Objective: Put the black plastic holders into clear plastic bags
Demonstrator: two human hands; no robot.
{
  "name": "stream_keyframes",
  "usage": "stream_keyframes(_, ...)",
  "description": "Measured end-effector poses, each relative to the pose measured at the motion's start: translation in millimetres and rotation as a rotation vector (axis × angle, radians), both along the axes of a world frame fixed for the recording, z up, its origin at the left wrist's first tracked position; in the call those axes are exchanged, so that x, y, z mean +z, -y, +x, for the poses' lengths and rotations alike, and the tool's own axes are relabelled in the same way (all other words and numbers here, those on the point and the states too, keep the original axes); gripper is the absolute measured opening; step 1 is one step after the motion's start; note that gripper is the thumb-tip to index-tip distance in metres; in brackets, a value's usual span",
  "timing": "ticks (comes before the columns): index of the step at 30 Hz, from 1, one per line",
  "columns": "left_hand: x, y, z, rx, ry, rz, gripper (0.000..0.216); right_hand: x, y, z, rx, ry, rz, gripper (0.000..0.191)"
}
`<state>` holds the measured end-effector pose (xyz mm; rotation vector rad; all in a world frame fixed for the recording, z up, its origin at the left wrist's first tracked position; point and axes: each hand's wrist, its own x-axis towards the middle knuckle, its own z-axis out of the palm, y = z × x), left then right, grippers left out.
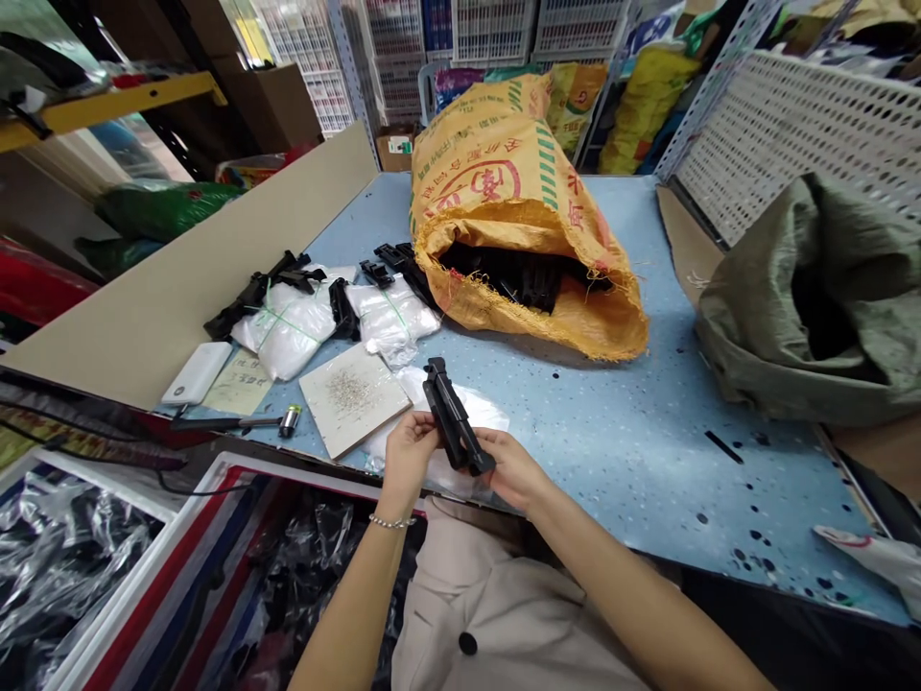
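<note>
hands [412, 446] hold black piece [461, 413]; sack [489, 158] seemingly holds others [536, 286].

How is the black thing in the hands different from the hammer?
The black thing is held by the left hand and right hand, while the hammer lies near the table edge. The black thing looks black all over, but the hammer has a shiny, partly yellowish head. Both are longer than they are wide.

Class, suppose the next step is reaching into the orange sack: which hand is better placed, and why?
Probably the right hand: the orange sack opens ahead and rightward, farther from the left hand. Both hold the black part, so one must let go.
</note>
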<state>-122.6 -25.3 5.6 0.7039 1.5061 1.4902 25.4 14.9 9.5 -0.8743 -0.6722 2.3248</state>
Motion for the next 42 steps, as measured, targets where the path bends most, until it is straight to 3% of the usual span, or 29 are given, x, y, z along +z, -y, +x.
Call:
stream_keyframes(6,-8.2,5,-10,0.117,-0.026,-0.015,0.028,-19.4,-9,-2,-0.031,-0.049,-0.081,0.014)
stream_keyframes(13,-13.8,7,-2,-0.022,0.007,-0.074,0.04,-25.6,-11,1,-0.043,-0.188,-0.193,0.009)
stream_keyframes(23,-11.3,4,-2,-0.015,-0.153,-0.061,0.03,-20.6,-7,9,0.028,-0.088,-0.123,0.015)
stream_keyframes(30,-0.4,11,-20,-0.028,0.031,-0.009,0.034,-27.9,-17,11,-0.035,-0.055,-0.113,0.013)
stream_keyframes(32,2.9,18,-30,-0.013,-0.135,0.023,0.023,-27.3,-20,17,-0.042,-0.047,-0.114,0.013)
stream_keyframes(34,5.6,24,-37,-0.054,-0.477,0.04,0.007,-25.6,-22,24,-0.052,-0.034,-0.108,0.014)
stream_keyframes(37,6.3,28,-35,-0.226,-0.939,0.055,0.028,-20.3,-23,35,-0.074,0.018,-0.061,0.016)
stream_keyframes(39,4.2,25,-29,-0.301,-1.043,0.076,0.04,-14.0,-22,43,-0.096,0.056,-0.013,0.017)
stream_keyframes(42,0.0,16,-19,-0.295,-1.017,0.076,0.042,-2.4,-11,61,-0.065,0.052,-0.028,0.021)
